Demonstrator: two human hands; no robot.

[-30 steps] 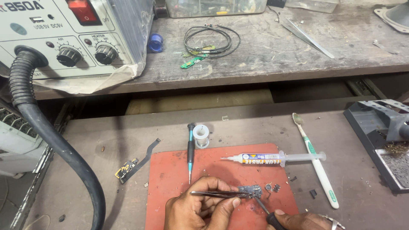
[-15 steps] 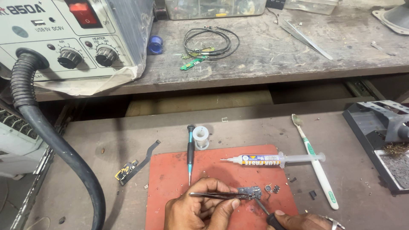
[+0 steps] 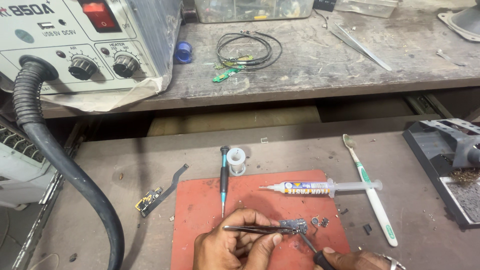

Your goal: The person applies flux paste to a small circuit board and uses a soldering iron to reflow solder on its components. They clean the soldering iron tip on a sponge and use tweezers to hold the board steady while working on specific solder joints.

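Note:
My left hand [image 3: 240,245] pinches metal tweezers [image 3: 257,229] whose tips clamp a small dark circuit part [image 3: 294,226] on the red work mat [image 3: 200,220]. My right hand [image 3: 357,260], at the bottom edge, grips the black handle of a thin soldering tool [image 3: 312,247], and its tip touches that part. Two tiny loose components [image 3: 320,221] lie just right of the part.
On the mat lie a slim screwdriver [image 3: 224,185], a solder spool [image 3: 236,160] and a flux syringe [image 3: 320,188]. A toothbrush [image 3: 370,192] lies to the right, a flex-cable part [image 3: 155,196] to the left. A hot-air station [image 3: 75,45] with a black hose [image 3: 65,170] stands on the shelf, beside coiled wires [image 3: 247,50].

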